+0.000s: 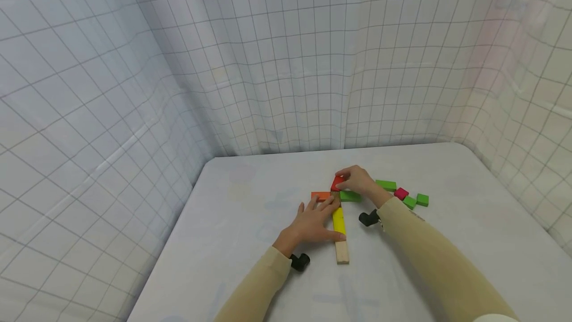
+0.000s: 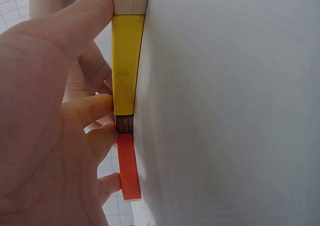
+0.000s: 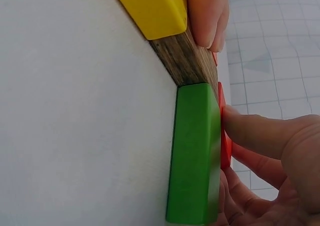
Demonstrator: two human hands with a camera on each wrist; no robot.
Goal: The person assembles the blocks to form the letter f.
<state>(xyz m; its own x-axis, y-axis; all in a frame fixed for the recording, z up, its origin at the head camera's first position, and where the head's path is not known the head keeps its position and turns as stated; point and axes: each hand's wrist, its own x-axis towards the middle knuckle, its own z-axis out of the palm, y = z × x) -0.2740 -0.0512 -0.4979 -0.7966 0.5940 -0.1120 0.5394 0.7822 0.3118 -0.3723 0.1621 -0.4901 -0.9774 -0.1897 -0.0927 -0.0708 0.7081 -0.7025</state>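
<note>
Right hand [image 1: 357, 181] pinching red block [image 1: 337, 182], just beyond brown block [image 3: 182, 58]. Left hand [image 1: 311, 223] spread along yellow block [image 1: 338, 220], gripping nothing. I'd guess red's light, rigid, slightly slick; I'd pinch opposite sides.

Long beige sleeves [image 1: 440, 257] are worn, with a small black device [image 1: 300, 262] at each wrist [image 1: 285, 242].
</note>
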